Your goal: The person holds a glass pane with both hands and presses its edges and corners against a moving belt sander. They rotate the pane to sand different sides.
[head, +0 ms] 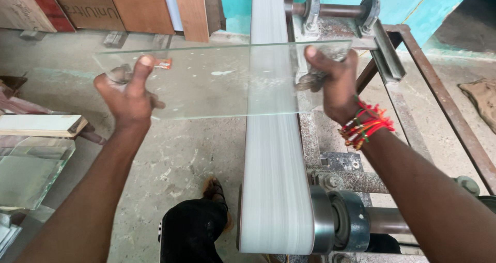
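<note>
The glass pane (217, 79) lies level — long axis left to right across mid-frame, crossing the belt (274, 154). The left hand (129, 95) and right hand (333, 79) each clamp an end.

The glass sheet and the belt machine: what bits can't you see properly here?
- Head view: the belt is streaked, so its surface is blurred.
- The glass sheet hazes the left hand fingers behind it.
- The right hand covers the sheet's right end.
- The bottom edge cuts off the roller.
</note>
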